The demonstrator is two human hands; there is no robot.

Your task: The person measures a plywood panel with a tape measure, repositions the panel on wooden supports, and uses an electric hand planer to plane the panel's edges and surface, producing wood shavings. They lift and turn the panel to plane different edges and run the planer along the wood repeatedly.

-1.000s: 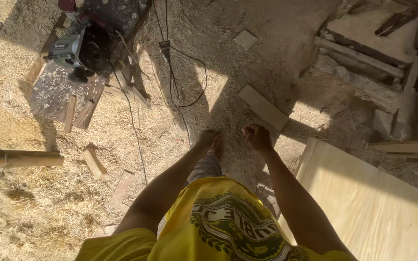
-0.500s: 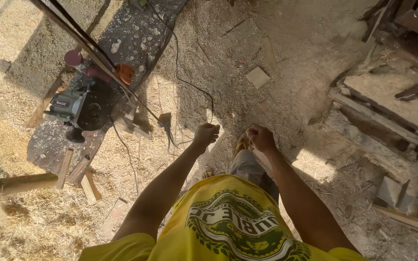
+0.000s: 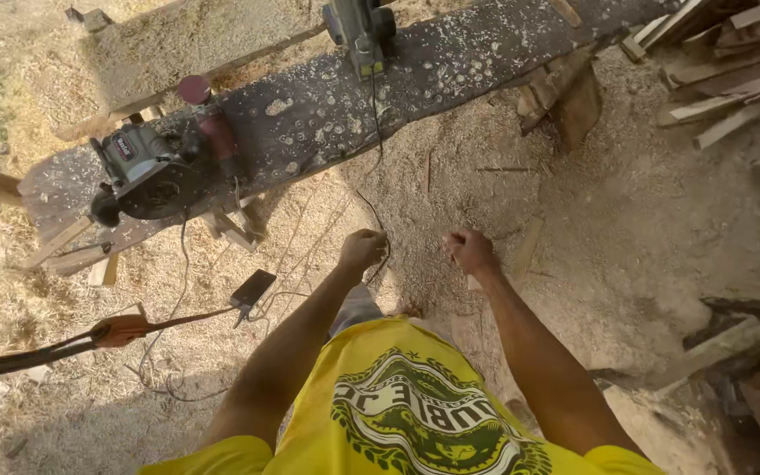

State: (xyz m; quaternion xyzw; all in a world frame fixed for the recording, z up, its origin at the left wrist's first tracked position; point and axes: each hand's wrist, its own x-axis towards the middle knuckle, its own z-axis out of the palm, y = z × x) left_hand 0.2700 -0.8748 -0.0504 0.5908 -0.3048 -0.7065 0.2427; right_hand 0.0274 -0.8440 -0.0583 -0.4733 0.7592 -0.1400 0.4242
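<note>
My left hand [image 3: 364, 249] is closed around a thin black cable [image 3: 375, 132]. The cable runs up over a long dark plank [image 3: 450, 79] to a power tool [image 3: 358, 26] at the top edge. My right hand [image 3: 471, 251] is a closed fist beside it, a little apart, and nothing shows in it. Both arms reach forward over my yellow shirt [image 3: 406, 413]. On the plank's left end, up and to the left of my left hand, sits a grey and black electric saw [image 3: 147, 171] with a dark red part [image 3: 208, 114].
Sawdust covers the ground. A black plug block [image 3: 252, 288] with loose cords lies left of my left arm. A dark strap with an orange piece [image 3: 120, 330] crosses the lower left. Scrap boards are piled at the upper right [image 3: 732, 79], with planks at the lower right [image 3: 732, 343].
The view has swung toward the dark plank, which now fills the top. My hands stay raised in front. The black cable now meets my left hand.
</note>
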